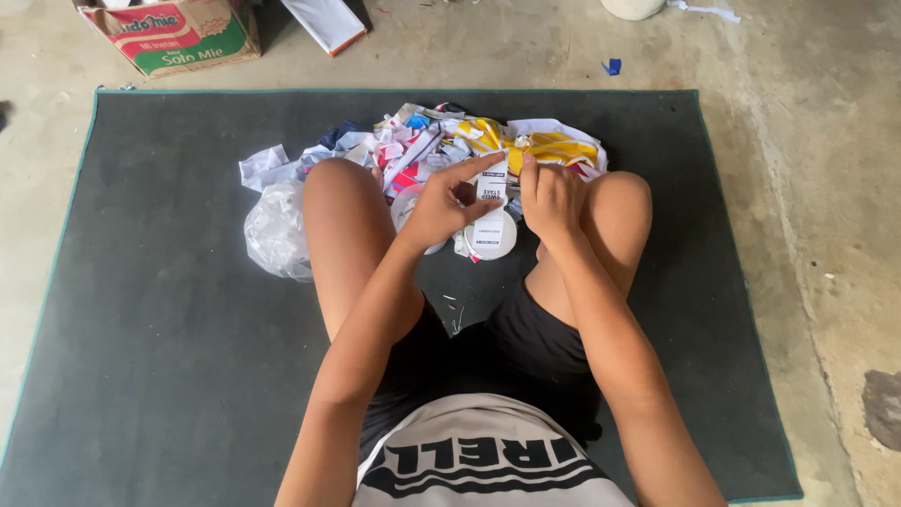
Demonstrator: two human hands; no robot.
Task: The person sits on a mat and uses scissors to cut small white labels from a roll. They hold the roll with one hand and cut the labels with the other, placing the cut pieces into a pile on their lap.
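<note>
A white printed paper strip (492,192) was pinched between the fingers of the left hand (441,207) and right hand (549,199), above a white roll (493,239).

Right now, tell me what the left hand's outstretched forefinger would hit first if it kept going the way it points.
The left hand points up and to the right along the white paper strip. Going on, it would likely first meet the yellow-and-white wrapper on the pile of paper scraps, though depth is unclear.
</note>
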